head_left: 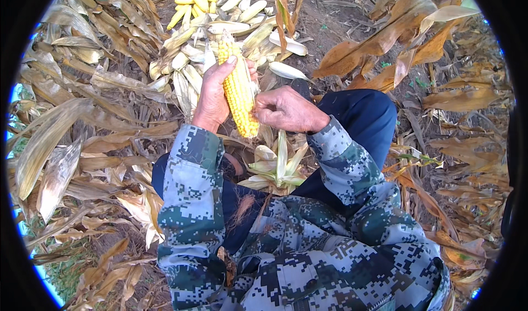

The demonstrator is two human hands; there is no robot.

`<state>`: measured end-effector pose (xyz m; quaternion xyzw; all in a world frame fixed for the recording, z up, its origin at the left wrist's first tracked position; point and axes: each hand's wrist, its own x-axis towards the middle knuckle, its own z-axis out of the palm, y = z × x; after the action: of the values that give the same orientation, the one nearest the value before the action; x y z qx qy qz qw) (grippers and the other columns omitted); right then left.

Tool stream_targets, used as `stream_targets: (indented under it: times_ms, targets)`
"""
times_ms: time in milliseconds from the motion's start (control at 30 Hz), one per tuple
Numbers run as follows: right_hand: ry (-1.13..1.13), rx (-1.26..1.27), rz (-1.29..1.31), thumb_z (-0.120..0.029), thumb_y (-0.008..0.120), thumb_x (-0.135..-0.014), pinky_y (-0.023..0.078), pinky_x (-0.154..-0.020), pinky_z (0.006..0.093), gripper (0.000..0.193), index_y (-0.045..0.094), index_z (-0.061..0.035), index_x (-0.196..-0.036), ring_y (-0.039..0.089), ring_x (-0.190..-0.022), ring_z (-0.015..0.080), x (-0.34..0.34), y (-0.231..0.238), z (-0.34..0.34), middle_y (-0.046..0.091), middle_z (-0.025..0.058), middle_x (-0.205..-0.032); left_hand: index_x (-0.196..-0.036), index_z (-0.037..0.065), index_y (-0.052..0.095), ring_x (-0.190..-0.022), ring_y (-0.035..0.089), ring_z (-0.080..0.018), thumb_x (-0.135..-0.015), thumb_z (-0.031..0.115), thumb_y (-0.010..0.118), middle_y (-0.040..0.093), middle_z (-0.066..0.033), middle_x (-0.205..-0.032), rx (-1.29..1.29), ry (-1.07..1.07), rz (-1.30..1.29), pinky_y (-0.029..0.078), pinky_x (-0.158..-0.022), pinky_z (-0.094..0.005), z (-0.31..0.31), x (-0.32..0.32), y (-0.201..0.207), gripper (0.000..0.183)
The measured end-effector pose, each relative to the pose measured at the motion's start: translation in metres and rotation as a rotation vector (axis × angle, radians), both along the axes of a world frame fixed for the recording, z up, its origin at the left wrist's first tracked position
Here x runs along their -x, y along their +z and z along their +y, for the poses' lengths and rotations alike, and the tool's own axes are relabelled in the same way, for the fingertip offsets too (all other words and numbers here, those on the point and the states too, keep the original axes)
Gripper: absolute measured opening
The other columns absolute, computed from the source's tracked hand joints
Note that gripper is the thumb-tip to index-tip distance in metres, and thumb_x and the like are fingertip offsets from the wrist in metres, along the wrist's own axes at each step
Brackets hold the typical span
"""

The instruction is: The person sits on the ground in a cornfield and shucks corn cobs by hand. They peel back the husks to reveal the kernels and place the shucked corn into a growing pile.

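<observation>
My left hand (213, 94) grips a yellow corn cob (240, 91) around its upper half, thumb up near the tip. The cob is bare of husk and points down and slightly right. My right hand (286, 110) closes on the cob's right side near its lower end, fingers curled against the kernels. Pale green-white husk leaves (278, 165) lie peeled open between my knees, just under the cob. Both sleeves are camouflage patterned.
A heap of husked yellow cobs (198, 3) and unhusked pale ears (192, 63) lies on the ground ahead. Dry brown corn leaves (60, 146) cover the soil on the left and on the right (440, 118). My dark blue trouser knee (363, 116) is at right.
</observation>
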<state>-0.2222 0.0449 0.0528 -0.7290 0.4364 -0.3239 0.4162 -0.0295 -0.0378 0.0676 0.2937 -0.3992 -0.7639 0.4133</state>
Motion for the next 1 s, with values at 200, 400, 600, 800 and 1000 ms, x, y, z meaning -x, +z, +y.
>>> stream_targets:
  times_ms: [200, 400, 600, 800, 1000]
  targets:
    - [0.304, -0.125, 0.806, -0.022, 0.067, -0.077, 0.058, -0.074, 0.0508, 0.019, 0.075, -0.0087, -0.088, 0.073, -0.086, 0.0403, -0.013, -0.074, 0.053, 0.074, 0.0169, -0.085, -0.116, -0.009, 0.061, -0.109, 0.067, -0.0368, -0.103, 0.04, 0.052, 0.066, -0.0273, -0.119, -0.03, 0.094, 0.178, 0.05, -0.107, -0.0545, -0.007, -0.01, 0.009, 0.052]
    - [0.174, -0.03, 0.589, -0.015, 0.065, -0.09, 0.059, -0.068, 0.0436, 0.023, 0.07, -0.0012, -0.108, 0.075, -0.08, 0.0301, -0.007, -0.083, 0.053, 0.074, 0.0171, -0.088, -0.118, -0.012, 0.062, -0.114, 0.066, -0.0382, -0.1, 0.042, 0.055, 0.066, -0.0279, -0.122, 0.003, 0.033, 0.291, 0.047, -0.11, -0.0537, -0.003, -0.008, 0.017, 0.058]
    - [-0.216, -0.364, -0.541, -0.034, 0.065, -0.104, 0.051, -0.059, 0.0225, 0.033, 0.066, -0.0015, -0.111, 0.061, -0.061, 0.0079, -0.002, -0.002, 0.022, 0.07, 0.0035, -0.086, -0.121, -0.011, 0.062, -0.125, 0.061, -0.041, -0.097, 0.042, 0.056, 0.061, -0.0309, -0.133, 0.034, -0.064, 0.334, 0.043, -0.114, -0.0542, 0.0, -0.006, 0.019, 0.059]
    - [-0.185, 0.006, -0.107, -0.037, 0.067, -0.102, 0.049, -0.064, 0.0258, 0.034, 0.066, -0.0026, -0.101, 0.056, -0.075, 0.0067, -0.012, 0.032, 0.0, 0.064, 0.0008, -0.084, -0.133, -0.013, 0.056, -0.13, 0.058, -0.0408, -0.096, 0.041, 0.056, 0.059, -0.03, -0.137, 0.002, -0.087, 0.238, 0.041, -0.116, -0.0525, 0.005, 0.0, 0.016, 0.065]
    - [-0.12, 0.001, -0.271, -0.03, 0.067, -0.1, 0.043, -0.057, 0.034, 0.033, 0.061, -0.0027, -0.082, 0.048, -0.061, 0.0118, -0.013, 0.021, -0.006, 0.057, 0.0039, -0.067, -0.137, -0.013, 0.053, -0.139, 0.048, -0.0443, -0.092, 0.053, 0.058, 0.049, -0.0326, -0.148, 0.047, -0.183, 0.164, 0.035, -0.12, -0.0534, 0.006, -0.001, 0.012, 0.08]
